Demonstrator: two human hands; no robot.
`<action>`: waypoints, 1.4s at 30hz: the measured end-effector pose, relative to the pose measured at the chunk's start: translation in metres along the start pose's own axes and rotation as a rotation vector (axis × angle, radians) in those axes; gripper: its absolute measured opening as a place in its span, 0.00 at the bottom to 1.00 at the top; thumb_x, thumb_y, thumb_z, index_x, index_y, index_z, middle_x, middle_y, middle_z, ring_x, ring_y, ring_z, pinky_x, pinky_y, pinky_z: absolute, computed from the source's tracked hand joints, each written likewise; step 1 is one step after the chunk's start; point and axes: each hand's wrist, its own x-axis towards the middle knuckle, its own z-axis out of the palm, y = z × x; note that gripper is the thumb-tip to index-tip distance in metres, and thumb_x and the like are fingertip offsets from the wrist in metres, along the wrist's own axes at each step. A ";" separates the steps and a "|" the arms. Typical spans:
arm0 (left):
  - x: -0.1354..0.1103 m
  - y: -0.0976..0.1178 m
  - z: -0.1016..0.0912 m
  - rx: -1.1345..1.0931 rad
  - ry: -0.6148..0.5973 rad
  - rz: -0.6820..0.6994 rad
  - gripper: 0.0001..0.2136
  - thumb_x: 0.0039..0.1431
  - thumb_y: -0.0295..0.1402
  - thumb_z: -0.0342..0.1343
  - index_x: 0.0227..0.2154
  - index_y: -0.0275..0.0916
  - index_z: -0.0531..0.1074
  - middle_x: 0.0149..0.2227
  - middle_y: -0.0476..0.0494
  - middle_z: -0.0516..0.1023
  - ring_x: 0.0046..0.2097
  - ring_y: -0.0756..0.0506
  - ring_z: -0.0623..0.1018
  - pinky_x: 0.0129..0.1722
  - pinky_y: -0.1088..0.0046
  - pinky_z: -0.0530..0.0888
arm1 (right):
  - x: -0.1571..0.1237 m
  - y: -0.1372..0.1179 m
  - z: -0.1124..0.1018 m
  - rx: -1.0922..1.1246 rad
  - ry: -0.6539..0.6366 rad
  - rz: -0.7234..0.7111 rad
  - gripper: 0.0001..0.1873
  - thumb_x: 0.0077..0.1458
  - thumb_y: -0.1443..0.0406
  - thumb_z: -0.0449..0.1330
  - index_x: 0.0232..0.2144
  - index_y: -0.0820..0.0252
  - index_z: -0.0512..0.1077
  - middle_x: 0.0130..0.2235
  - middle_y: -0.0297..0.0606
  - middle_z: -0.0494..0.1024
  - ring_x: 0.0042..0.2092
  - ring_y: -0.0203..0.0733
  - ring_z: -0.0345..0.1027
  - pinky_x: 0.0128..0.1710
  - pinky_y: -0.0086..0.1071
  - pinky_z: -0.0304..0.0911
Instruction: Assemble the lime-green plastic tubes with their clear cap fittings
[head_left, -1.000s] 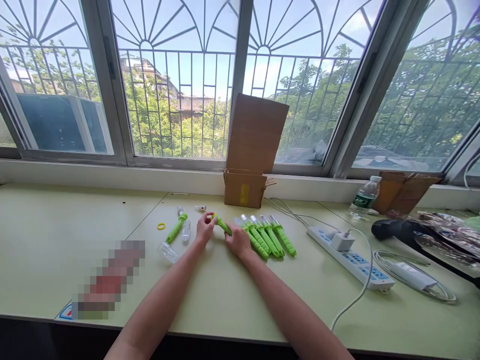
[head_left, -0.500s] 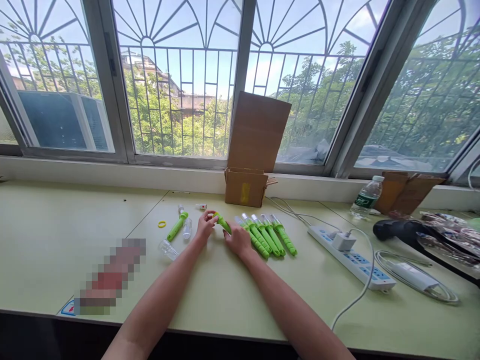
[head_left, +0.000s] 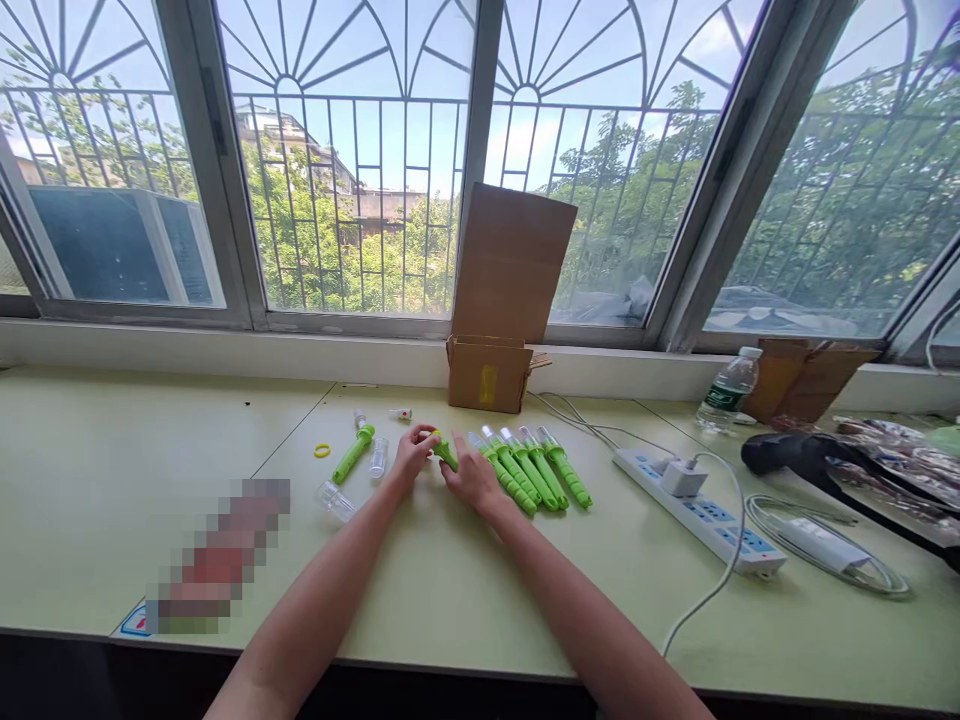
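A green plastic handle (head_left: 445,453) with a yellow ring at its top is held between my hands. The fingertips of my left hand (head_left: 411,452) pinch its upper end. Around its lower part, my right hand (head_left: 472,478) grips it, with the index finger pointing up alongside. Right of my right hand, several finished-looking green sticks with clear tips (head_left: 537,470) lie in a slanted row. To the left lie another green handle (head_left: 351,455), a clear plastic tube (head_left: 379,458), a wider clear plastic piece (head_left: 335,501) and a yellow ring (head_left: 322,450).
An open cardboard box (head_left: 486,375) stands against the window sill, a small white part (head_left: 400,414) before it. To the right are a power strip (head_left: 705,515) with cables, a water bottle (head_left: 729,390) and a black strap-like object (head_left: 810,455). A blurred patch covers something at left.
My right index finger has lifted off the green handle and now points upward. The handle looks slightly more upright. The view has shifted a little.
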 end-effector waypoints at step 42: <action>-0.004 0.006 -0.001 -0.111 -0.170 -0.073 0.19 0.35 0.34 0.69 0.30 0.37 0.68 0.29 0.49 0.73 0.29 0.51 0.73 0.29 0.76 0.67 | 0.010 0.015 0.019 0.864 -0.081 0.060 0.26 0.51 0.65 0.61 0.53 0.60 0.66 0.21 0.27 0.71 0.18 0.32 0.61 0.18 0.25 0.59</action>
